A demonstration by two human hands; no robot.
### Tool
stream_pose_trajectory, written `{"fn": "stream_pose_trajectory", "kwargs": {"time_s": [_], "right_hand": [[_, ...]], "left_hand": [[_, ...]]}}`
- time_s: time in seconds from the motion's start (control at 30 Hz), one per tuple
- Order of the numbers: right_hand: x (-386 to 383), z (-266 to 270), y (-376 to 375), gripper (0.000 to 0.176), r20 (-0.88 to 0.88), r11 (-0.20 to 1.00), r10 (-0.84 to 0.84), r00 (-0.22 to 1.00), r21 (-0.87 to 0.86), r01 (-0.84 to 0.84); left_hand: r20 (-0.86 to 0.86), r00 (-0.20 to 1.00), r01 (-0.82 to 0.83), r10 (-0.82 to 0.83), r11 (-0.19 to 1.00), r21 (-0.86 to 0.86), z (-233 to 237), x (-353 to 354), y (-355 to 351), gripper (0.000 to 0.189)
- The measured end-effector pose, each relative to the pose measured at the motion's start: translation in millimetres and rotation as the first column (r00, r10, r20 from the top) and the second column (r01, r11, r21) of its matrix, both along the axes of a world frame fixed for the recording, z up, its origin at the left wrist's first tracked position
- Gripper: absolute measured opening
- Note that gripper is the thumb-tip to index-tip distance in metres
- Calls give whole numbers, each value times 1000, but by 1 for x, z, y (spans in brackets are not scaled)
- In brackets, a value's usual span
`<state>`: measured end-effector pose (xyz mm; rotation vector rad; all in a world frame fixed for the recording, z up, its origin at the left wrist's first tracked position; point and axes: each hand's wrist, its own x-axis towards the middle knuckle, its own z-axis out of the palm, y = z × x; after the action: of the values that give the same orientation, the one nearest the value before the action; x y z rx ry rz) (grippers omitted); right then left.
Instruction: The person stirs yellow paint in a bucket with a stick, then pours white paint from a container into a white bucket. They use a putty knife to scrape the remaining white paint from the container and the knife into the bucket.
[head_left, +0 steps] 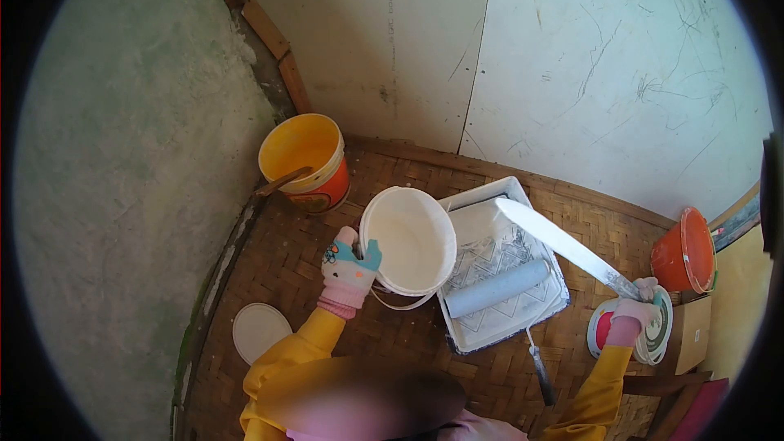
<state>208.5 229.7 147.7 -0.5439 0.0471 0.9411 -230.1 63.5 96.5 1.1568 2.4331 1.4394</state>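
Note:
My left hand (351,271), in a pink and white glove with teal fingertips, grips the near left rim of a white bucket (408,241). The bucket stands by the paint tray, its inside white and its handle hanging down at the near side. My right hand (639,310), also gloved, is closed around the grey lower end of a paint-coated stirring stick (563,237). The stick's white end points up and left, over the far right part of the paint tray (549,314). A paint roller (498,287) rests across the tray's ridged bed, its dark handle reaching out toward me.
An orange and white bucket (314,192) with a wooden stick stands far left. A round white lid (261,333) lies on the woven floor (392,331). At right are a white tub (600,327) below my hand, an orange bucket (682,255) and a cardboard box (694,331). Walls close in behind and left.

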Motion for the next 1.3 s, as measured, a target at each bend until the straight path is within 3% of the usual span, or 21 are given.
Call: {"fn": "stream_pose_trajectory", "kwargs": {"time_s": [0.03,0.1,0.23,0.37,0.43,0.53,0.57,0.6,0.63,0.67,0.7,0.73,0.8,0.9,0.93,1.0,1.03,1.1,1.13,1.23,1.3], "right_hand": [[-8,5,-2,16,1,1000,1,1000,-1,-1],[-28,12,-4,23,-93,965,247,964,116,-236],[-86,24,0,28,-147,908,405,903,185,-377],[-166,48,-4,38,93,898,408,908,140,-418],[-200,59,-13,33,226,883,427,876,107,-458],[-236,52,-11,31,354,828,431,830,210,-519],[-251,49,-11,31,695,876,73,715,298,-379],[-262,48,-12,31,860,859,-301,413,433,-275],[-267,48,-12,31,860,859,-301,412,432,-275],[-271,48,-13,32,819,737,-51,571,417,-532],[-272,47,-12,32,747,530,235,622,438,-726],[-274,45,-10,32,748,532,235,621,436,-726],[-278,40,-6,32,794,422,351,497,340,-841],[-280,36,-2,35,759,403,497,421,228,-886],[-280,35,-1,35,759,402,497,421,228,-887],[-277,33,1,37,855,668,361,373,42,-743],[-273,32,3,37,855,668,361,371,41,-743],[-264,33,8,36,668,707,561,489,-79,-703],[-263,33,8,36,670,708,559,489,-78,-702],[-258,31,4,37,432,787,615,660,-281,-549],[-248,13,11,38,353,788,615,705,-281,-547]], "left_hand": [[-16,1000,5,-5,1000,11,1,1,1,22],[-13,1000,10,-10,1000,-1,2,1,1,22],[-47,999,12,-12,1000,11,3,2,0,22],[-34,999,25,-24,999,41,1,2,-1,22],[-41,999,20,-18,999,43,1,2,0,22],[-38,999,23,-22,999,31,2,2,-1,22],[-39,999,24,-23,999,29,0,2,-1,22],[-52,998,23,-21,999,26,-2,1,0,22],[-64,998,22,-20,999,23,-4,1,0,22],[-62,998,23,-22,999,22,-4,1,1,22],[-64,998,22,-20,999,28,-5,1,1,22],[-66,998,20,-18,999,33,-5,1,0,22],[-71,997,18,-15,999,33,-7,1,0,22],[-73,997,28,-23,998,62,-5,1,0,22],[-69,997,41,-35,995,89,-4,1,-1,21],[-95,995,37,-29,996,86,-8,-1,0,21],[-121,992,34,-24,996,82,-10,-1,0,20],[-106,994,26,-19,998,62,-11,3,1,19],[-93,996,13,-9,999,41,-12,5,2,19],[-107,994,27,-16,994,103,-13,5,3,18],[-141,990,14,1,995,104,-15,4,3,18]]}}
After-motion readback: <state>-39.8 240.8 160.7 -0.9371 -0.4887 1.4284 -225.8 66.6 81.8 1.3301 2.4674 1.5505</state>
